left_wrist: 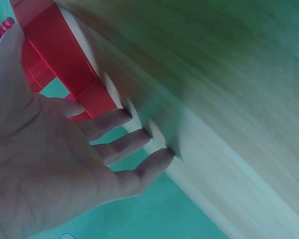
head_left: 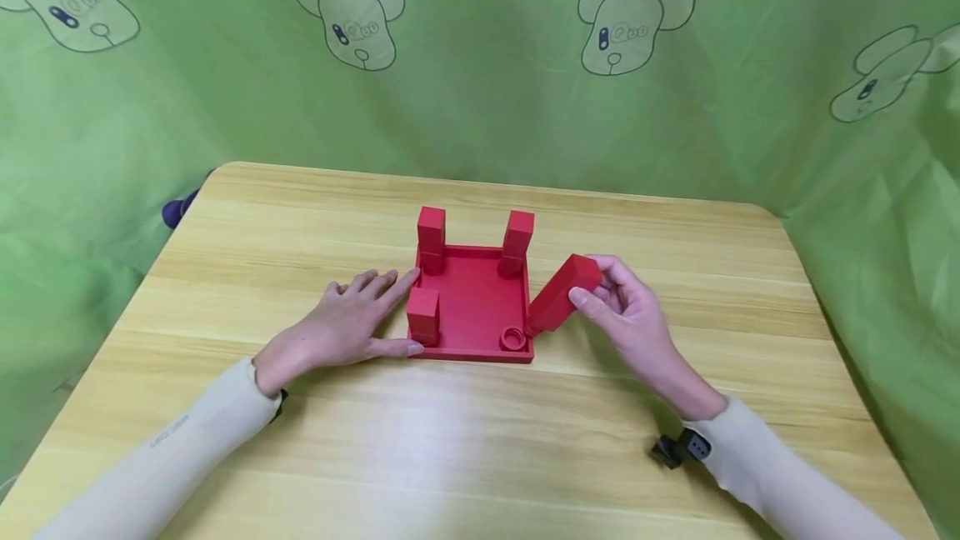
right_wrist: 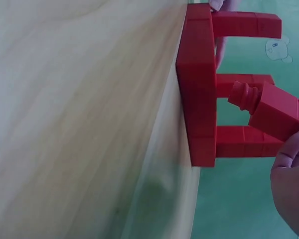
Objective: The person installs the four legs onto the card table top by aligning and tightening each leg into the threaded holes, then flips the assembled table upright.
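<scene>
A red square toy tabletop [head_left: 476, 302] lies upside down on the table, its rim upward. Three red block legs stand upright at its corners: far left [head_left: 431, 230], far right [head_left: 519, 233] and near left [head_left: 423, 315]. The near-right corner has a round ring socket [head_left: 513, 339]. My right hand [head_left: 637, 315] pinches a fourth red leg [right_wrist: 281, 110] between thumb and fingers. That leg is tilted, its threaded end [right_wrist: 244, 96] pointing down beside the socket, apart from it. My left hand [head_left: 341, 323] lies spread at the tabletop's left side, thumb and index fingertip at its rim.
The wooden table [head_left: 450, 457] has rounded far corners. A green curtain [head_left: 480, 123] with printed mouse heads hangs behind and at both sides. Something dark blue [head_left: 174, 211] shows past the table's left edge.
</scene>
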`<action>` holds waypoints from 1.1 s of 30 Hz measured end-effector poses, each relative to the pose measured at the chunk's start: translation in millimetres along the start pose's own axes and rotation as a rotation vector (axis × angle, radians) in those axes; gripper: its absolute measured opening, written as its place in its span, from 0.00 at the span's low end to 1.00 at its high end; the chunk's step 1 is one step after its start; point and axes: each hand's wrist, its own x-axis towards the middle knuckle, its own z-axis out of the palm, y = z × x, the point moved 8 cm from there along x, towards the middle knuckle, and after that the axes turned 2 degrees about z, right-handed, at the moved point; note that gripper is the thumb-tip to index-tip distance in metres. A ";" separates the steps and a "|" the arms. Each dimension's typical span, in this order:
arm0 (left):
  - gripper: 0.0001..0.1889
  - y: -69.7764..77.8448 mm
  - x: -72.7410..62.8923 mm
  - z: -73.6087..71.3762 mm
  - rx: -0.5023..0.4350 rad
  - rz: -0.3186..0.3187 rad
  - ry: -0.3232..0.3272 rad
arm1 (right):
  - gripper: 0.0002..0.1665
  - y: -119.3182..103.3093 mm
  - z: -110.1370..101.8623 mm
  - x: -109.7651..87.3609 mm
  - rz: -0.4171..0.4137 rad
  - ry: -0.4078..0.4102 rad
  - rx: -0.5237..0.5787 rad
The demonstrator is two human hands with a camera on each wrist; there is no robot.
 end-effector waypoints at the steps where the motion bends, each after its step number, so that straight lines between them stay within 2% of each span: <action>1: 0.56 -0.1 -0.1 0.0 0.001 0.001 0.001 | 0.18 -0.5 2.3 -0.3 -0.003 -0.009 -0.007; 10: 0.56 -0.1 0.0 -1.4 0.003 0.006 0.016 | 0.20 4.0 20.9 0.5 -0.013 -0.093 -0.031; 21: 0.56 0.5 0.4 -0.9 0.003 0.006 0.011 | 0.23 9.5 31.9 -2.5 -0.004 -0.136 -0.082; 28: 0.56 0.4 1.6 -0.6 0.014 0.010 0.009 | 0.25 7.4 37.0 -4.3 -0.044 -0.191 -0.124; 33: 0.56 0.8 1.2 -1.5 0.019 0.014 0.014 | 0.25 2.4 43.8 -5.6 -0.094 -0.271 -0.203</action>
